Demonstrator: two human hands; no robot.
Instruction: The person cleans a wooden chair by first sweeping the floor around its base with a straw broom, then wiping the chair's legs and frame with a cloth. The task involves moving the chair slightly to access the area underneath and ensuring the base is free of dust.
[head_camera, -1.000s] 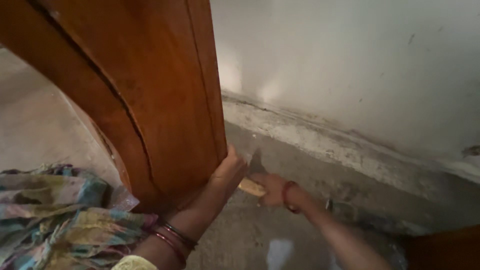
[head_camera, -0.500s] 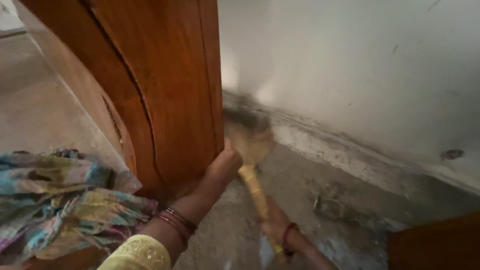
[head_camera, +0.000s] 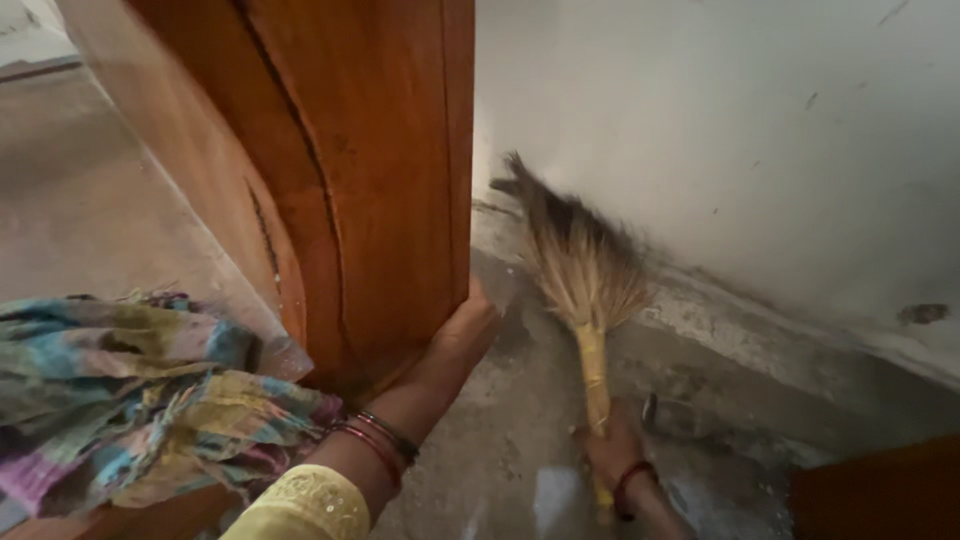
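Note:
My left hand (head_camera: 455, 345) grips the lower edge of a brown wooden door (head_camera: 370, 180), fingers wrapped behind it. My right hand (head_camera: 612, 450) is closed around the yellow bound handle of a grass broom (head_camera: 580, 265). The broom's fanned bristles point away from me, into the corner where the grey concrete floor (head_camera: 520, 440) meets the white wall (head_camera: 720, 130), just right of the door's edge. Both wrists carry thin bangles.
A multicoloured cloth (head_camera: 130, 390) hangs over my left arm at lower left. A stained, rough skirting strip (head_camera: 760, 340) runs along the wall's base. A second brown wooden surface (head_camera: 880, 490) shows at lower right. A small dark object (head_camera: 660, 412) lies on the floor near my right hand.
The broom swung out from behind the door edge and reached forward to the wall corner. My right hand drew back toward me. The left hand stayed on the door.

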